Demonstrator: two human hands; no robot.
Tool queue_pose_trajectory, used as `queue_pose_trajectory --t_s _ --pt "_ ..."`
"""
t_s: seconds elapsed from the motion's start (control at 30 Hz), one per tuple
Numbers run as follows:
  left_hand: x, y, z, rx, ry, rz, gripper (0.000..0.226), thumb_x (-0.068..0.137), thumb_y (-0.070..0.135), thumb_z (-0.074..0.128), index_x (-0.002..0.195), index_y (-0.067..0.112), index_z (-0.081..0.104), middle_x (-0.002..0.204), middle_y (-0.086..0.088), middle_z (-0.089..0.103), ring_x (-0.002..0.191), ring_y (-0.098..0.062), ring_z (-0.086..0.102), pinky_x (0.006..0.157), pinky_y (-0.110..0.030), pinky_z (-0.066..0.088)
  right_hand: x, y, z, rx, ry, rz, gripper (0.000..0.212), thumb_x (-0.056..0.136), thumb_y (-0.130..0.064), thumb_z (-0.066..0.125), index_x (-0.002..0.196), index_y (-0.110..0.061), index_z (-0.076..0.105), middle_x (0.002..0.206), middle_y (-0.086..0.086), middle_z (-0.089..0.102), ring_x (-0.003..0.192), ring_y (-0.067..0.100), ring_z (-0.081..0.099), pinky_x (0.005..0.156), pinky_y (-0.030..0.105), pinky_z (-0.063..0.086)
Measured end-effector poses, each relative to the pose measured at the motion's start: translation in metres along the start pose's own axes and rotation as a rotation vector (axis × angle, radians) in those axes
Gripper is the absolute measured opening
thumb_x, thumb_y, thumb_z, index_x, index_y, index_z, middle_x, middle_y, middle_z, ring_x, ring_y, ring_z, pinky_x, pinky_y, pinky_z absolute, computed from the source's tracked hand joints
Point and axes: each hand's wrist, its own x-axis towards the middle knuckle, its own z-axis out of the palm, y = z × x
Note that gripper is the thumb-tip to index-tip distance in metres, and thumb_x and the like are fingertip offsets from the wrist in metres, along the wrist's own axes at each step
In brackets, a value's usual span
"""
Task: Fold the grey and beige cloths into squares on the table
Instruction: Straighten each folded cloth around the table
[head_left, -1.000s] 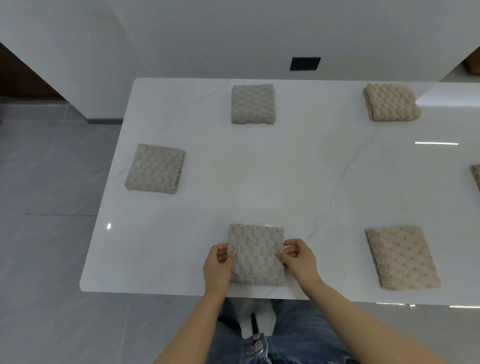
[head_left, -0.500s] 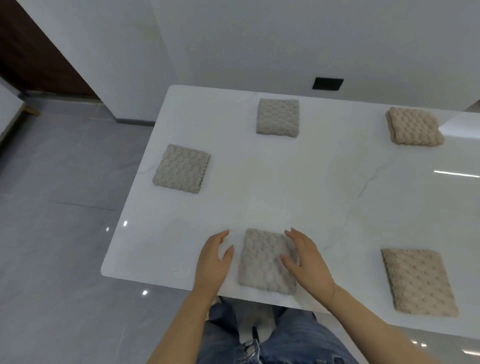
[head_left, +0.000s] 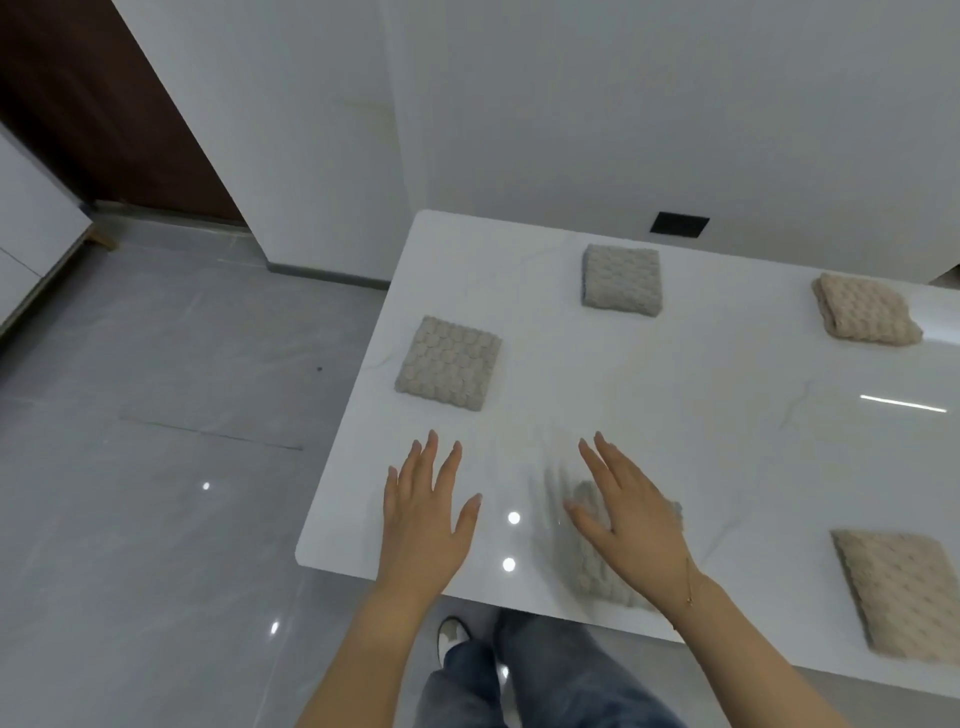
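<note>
White marble table (head_left: 701, 415) stands against a pale wall, with grey floor tiles on your left. On it you see 5 folded cloths: 3 grey and 2 beige. The near grey cloth (head_left: 589, 566) lies at the front edge, blurred and partly hidden under your right hand (head_left: 628, 530), so its exact shape I cannot tell. Your right hand is flat with straight spread fingers, gripping nothing; whether it touches the cloth is unclear. Your left hand (head_left: 423, 525) is also flat and empty, over bare table, to the left of this cloth and apart from it. The right hand is therefore nearer. The left grey cloth (head_left: 449, 362) lies ahead of your left hand, the near beige cloth (head_left: 904, 592) far to your right
</note>
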Motion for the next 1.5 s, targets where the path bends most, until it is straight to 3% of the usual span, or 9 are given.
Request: queue_pose_trajectory --t_s 0.33,0.53,0.73,0.93,1.03,1.1,1.23,1.4,1.5 --pt "0.044 -0.033 -0.032 0.090 -0.057 -0.040 0.073 0.084 0.063 0.004 0.150 0.032 0.002 0.155 0.009 -0.019 0.140 -0.005 -0.021 0.116 -0.035 -0.012 0.066 -0.021 0.017 -0.003 -0.033 -0.027 0.094 0.076 -0.080 -0.004 0.152 -0.026 0.010 0.159 -0.005 0.003 0.147 0.013 0.009 0.120 0.033 0.011" --pt "0.083 -0.057 -0.054 0.095 -0.119 -0.012 0.079 0.081 0.064 0.001 0.151 0.030 0.007 0.157 0.007 -0.015 0.144 -0.011 -0.013 0.118 -0.036 -0.005 0.087 -0.049 0.035 0.037 -0.021 0.027 0.093 0.077 -0.080 -0.003 0.151 -0.027 0.014 0.157 -0.008 0.001 0.147 0.013 0.009 0.120 0.032 0.012" --pt "0.130 -0.118 -0.074 0.102 -0.258 0.167 0.075 0.083 0.063 0.001 0.151 0.031 0.003 0.153 0.013 -0.019 0.146 -0.013 -0.010 0.119 -0.037 -0.005 0.113 -0.101 0.066 0.051 0.041 0.182 0.083 0.082 -0.074 0.009 0.151 -0.028 0.011 0.156 -0.010 -0.004 0.147 0.012 0.004 0.120 0.033 0.010" --pt "0.180 -0.190 -0.113 0.094 -0.407 0.375 0.076 0.082 0.064 0.004 0.151 0.032 0.004 0.158 0.008 -0.008 0.146 -0.016 -0.004 0.120 -0.041 0.000 0.131 -0.179 0.097 0.065 0.106 0.351 0.075 0.087 -0.065 0.020 0.151 -0.026 0.015 0.160 -0.004 0.009 0.146 0.013 0.016 0.117 0.028 0.017" --pt "0.200 -0.207 -0.134 0.070 -0.456 0.455 0.065 0.093 0.059 0.019 0.151 0.032 0.003 0.159 0.007 -0.008 0.146 -0.014 -0.009 0.119 -0.038 -0.006 0.133 -0.211 0.100 0.076 0.160 0.439 0.076 0.087 -0.064 0.020 0.151 -0.023 0.017 0.159 -0.003 0.011 0.145 0.013 0.019 0.116 0.028 0.019" --pt "0.213 -0.211 -0.140 0.052 -0.481 0.492 0.060 0.099 0.049 0.030 0.151 0.033 0.003 0.159 0.007 -0.008 0.146 -0.014 -0.009 0.119 -0.037 -0.007 0.134 -0.228 0.101 0.068 0.189 0.487 0.077 0.086 -0.065 0.018 0.151 -0.023 0.017 0.160 -0.004 0.010 0.145 0.012 0.018 0.115 0.024 0.015" --pt "0.232 -0.205 -0.138 0.048 -0.564 0.541 0.060 0.099 0.046 0.033 0.151 0.033 0.005 0.159 0.006 -0.005 0.146 -0.013 -0.006 0.118 -0.035 -0.005 0.135 -0.238 0.106 0.131 0.235 0.610 0.078 0.085 -0.067 0.017 0.151 -0.026 0.015 0.160 -0.006 0.008 0.145 0.011 0.017 0.115 0.023 0.014" --pt "0.259 -0.185 -0.117 0.096 -0.677 0.612 0.059 0.099 0.043 0.035 0.151 0.029 0.009 0.159 0.006 -0.004 0.146 -0.013 -0.005 0.119 -0.036 -0.001 0.145 -0.223 0.115 0.235 0.296 0.711 0.065 0.096 -0.051 0.038 0.151 -0.026 0.016 0.160 -0.007 0.007 0.145 0.010 0.015 0.114 0.022 0.012" --pt "0.276 -0.170 -0.108 0.027 -0.738 0.595 0.057 0.099 0.039 0.039 0.150 0.027 0.016 0.159 0.006 0.007 0.146 -0.013 0.004 0.117 -0.032 0.006 0.154 -0.212 0.114 0.261 0.290 0.759 0.064 0.097 -0.046 0.040 0.152 -0.024 0.016 0.160 -0.004 0.007 0.146 0.012 0.015 0.115 0.022 0.012"
